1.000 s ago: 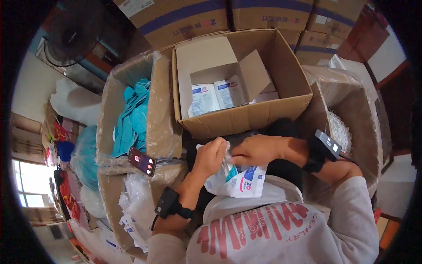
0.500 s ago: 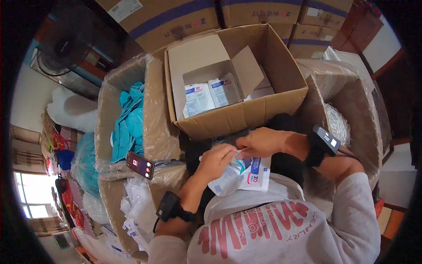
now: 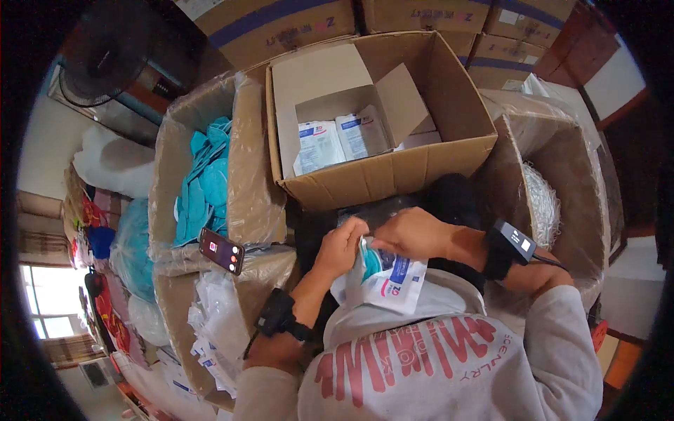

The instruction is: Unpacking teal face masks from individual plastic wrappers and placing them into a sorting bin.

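Against my lap is a white pouch point(image 3: 400, 297) with a blue printed panel, tilted and bulging. A teal folded piece, much like a face mask point(image 3: 371, 264), shows in it near the top. My left hand point(image 3: 340, 249) is closed on the pouch's upper left edge, fingertips pinched. Beside it my right hand point(image 3: 415, 233) is closed, with curled fingers at the pouch's top edge; the fingertips are partly hidden. A small gap parts the two hands.
Ahead stands an open carton point(image 3: 393, 175) holding an inner white box with similar packets point(image 3: 319, 146). On the left are a carton of teal masks point(image 3: 203, 182), a phone point(image 3: 222, 251) and a carton of white pouches point(image 3: 214, 337). White strands point(image 3: 540, 203) fill part of the right carton.
My hands have drawn slightly apart at the pouch's top. More of the teal piece shows, and the pouch has turned a little. My view has shifted slightly.
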`<act>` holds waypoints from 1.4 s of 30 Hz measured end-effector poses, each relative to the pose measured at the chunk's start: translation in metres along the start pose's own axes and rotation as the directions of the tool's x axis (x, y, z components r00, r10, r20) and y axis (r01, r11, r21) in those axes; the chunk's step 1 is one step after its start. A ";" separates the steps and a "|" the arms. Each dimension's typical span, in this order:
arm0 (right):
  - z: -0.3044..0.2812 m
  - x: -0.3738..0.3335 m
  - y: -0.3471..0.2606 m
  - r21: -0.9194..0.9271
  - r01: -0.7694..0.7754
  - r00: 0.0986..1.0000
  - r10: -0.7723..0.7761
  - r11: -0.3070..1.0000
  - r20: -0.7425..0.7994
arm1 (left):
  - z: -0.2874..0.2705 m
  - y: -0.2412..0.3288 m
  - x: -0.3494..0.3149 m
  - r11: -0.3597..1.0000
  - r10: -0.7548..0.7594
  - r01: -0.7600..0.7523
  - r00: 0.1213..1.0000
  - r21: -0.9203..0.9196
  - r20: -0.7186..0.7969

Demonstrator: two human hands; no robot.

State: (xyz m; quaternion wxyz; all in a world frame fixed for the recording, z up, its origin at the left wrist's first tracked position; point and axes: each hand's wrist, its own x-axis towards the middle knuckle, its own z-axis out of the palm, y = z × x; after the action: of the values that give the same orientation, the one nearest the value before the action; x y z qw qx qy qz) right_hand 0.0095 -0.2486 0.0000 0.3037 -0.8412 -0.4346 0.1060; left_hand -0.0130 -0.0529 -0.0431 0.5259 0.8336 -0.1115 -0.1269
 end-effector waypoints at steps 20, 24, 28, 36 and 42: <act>0.011 -0.006 -0.004 -0.175 0.148 0.969 -0.107 0.973 0.223 | 0.013 -0.012 -0.007 0.971 0.132 -0.158 0.980 0.178 0.151; 0.020 -0.006 -0.028 -0.198 0.379 0.923 -0.353 0.904 0.156 | 0.012 -0.047 -0.003 0.984 -0.139 0.130 0.988 0.123 0.066; 0.018 -0.006 -0.051 -0.118 0.389 0.921 -0.388 0.913 0.035 | -0.017 -0.078 -0.001 0.985 -0.112 0.137 0.971 0.107 -0.212; -0.016 -0.032 -0.034 0.093 -0.102 0.993 0.096 0.990 0.066 | -0.045 -0.004 0.012 0.963 0.209 -0.122 0.900 0.240 -0.382; -0.044 0.018 -0.040 0.143 -0.225 0.969 0.236 0.964 -0.069 | -0.037 0.040 0.011 0.880 0.426 -0.283 0.825 0.381 -0.372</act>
State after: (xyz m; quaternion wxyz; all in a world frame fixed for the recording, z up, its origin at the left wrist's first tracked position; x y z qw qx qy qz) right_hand 0.0128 -0.2348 0.0608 0.3633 -0.8676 -0.3122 0.1335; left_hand 0.0078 -0.0424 0.0075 0.4146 0.8757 -0.1613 0.1875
